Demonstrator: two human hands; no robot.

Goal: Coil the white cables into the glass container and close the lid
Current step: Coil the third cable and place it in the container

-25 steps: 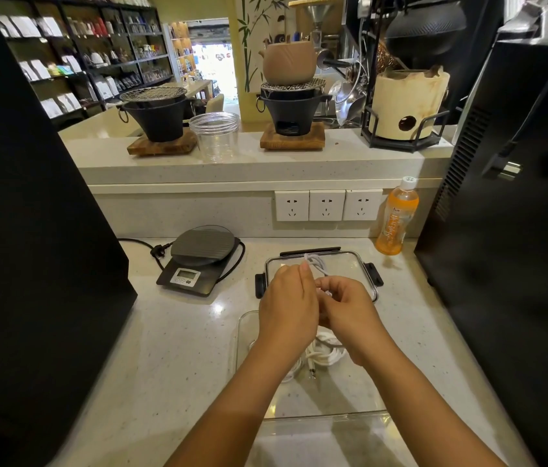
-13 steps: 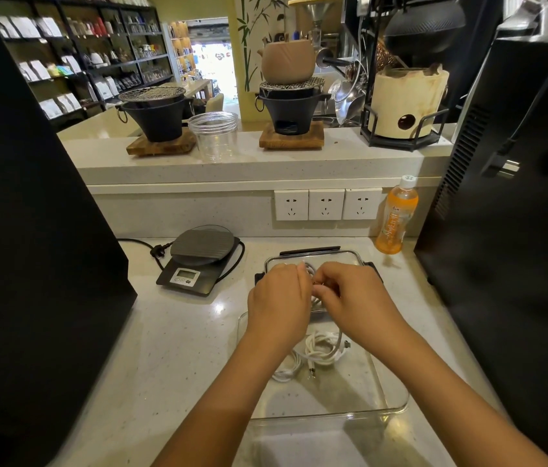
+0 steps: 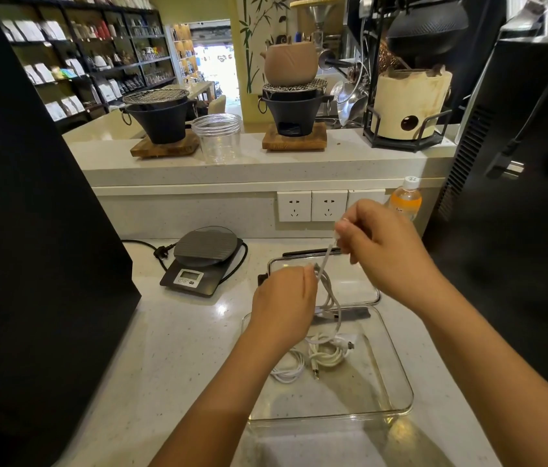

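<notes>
A white cable (image 3: 328,299) hangs in loops above the glass container (image 3: 397,375), where other coiled cables (image 3: 324,353) lie. The left hand (image 3: 284,306) pinches its bundle and the right hand (image 3: 382,246) pinches its upper end. The lid (image 3: 366,293) lies just behind the container, beside the scale (image 3: 203,259).

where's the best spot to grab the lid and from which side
The lid lies flat on the counter behind the glass container. Probably best to take it by its long edges from above, between the black clips at front and back, since they stick out. Both hands are busy with the cable.
</notes>
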